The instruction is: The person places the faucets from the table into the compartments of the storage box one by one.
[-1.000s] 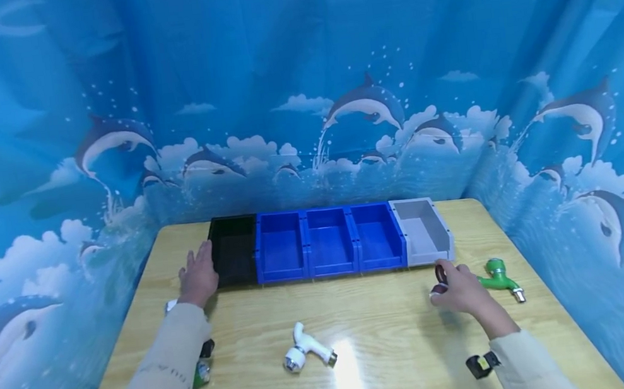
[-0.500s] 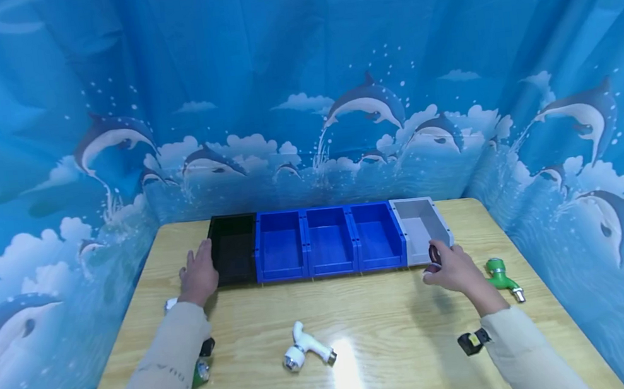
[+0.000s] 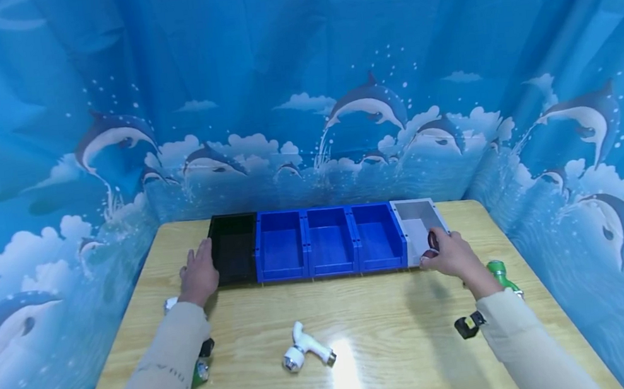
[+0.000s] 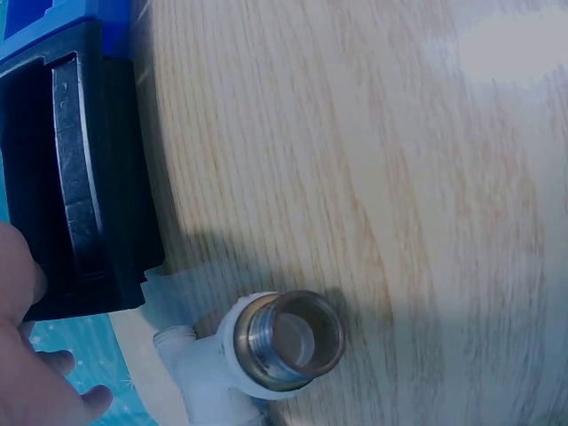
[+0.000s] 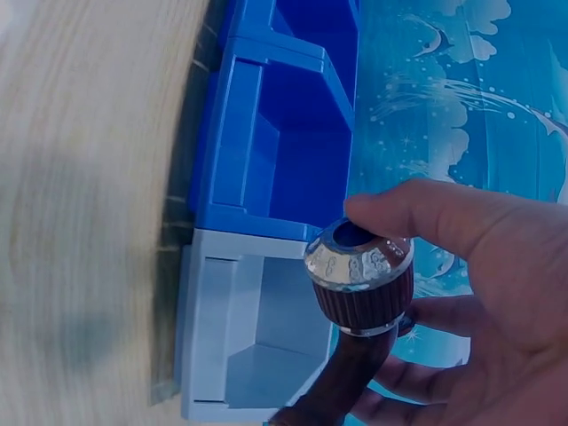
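My right hand [image 3: 453, 254] grips a dark brown faucet [image 5: 359, 306] with a ribbed, silver-topped knob. It holds the faucet over the front of the grey bin [image 3: 417, 216], and the right wrist view shows the thumb against the silver top. At the left, my left hand [image 3: 198, 275] lies along the side of the black bin [image 3: 237, 281], its fingers touching or close to the rim. Beside that hand a white faucet [image 4: 213, 377] with a threaded metal end lies on the table, mostly hidden by the arm in the head view.
Three blue bins [image 3: 333, 267] stand in a row between the black and grey ones. Another white faucet [image 3: 307, 346] lies mid-table [image 3: 246, 328]. A green faucet [image 3: 500, 273] is behind my right wrist; another green faucet [image 3: 200, 372] shows beside my left sleeve. A dolphin-print curtain [image 3: 301, 94] surrounds the table.
My right hand has moved forward and slightly left with the brown faucet, from in front of the grey bin to over its front part. The left hand stays in place.
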`<state>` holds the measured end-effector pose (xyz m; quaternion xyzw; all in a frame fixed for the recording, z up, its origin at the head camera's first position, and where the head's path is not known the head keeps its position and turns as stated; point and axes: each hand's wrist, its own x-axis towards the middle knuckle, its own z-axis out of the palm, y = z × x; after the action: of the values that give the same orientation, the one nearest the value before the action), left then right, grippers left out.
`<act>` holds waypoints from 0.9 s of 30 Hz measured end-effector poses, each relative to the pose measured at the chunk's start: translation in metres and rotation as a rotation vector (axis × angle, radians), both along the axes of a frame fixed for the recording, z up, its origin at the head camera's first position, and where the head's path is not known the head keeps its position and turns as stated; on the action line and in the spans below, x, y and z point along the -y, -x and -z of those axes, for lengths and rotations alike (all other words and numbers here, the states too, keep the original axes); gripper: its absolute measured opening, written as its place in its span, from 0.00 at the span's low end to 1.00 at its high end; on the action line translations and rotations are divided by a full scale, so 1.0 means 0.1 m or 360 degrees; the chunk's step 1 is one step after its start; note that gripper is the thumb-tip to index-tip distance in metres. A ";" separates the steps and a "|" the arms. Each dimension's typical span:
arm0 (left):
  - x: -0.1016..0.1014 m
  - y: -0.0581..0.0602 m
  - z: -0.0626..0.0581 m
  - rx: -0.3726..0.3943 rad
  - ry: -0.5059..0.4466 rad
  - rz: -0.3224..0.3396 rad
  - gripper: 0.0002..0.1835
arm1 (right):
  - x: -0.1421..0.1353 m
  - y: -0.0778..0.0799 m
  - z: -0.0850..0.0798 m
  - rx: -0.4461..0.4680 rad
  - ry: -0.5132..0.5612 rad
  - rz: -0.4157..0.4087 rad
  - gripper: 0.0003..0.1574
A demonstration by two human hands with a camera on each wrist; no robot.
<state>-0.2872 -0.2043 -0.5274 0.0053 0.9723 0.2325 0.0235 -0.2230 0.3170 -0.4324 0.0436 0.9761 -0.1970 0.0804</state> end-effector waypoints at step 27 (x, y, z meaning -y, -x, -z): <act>0.03 0.01 0.04 -0.0024 -0.0026 -0.0014 0.40 | 0.00 0.38 -0.11 0.0043 0.0110 0.0047 0.29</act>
<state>-0.2878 -0.2068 -0.5311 0.0030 0.9705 0.2405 0.0151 -0.2611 0.3165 -0.4213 0.0579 0.9669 -0.2310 0.0920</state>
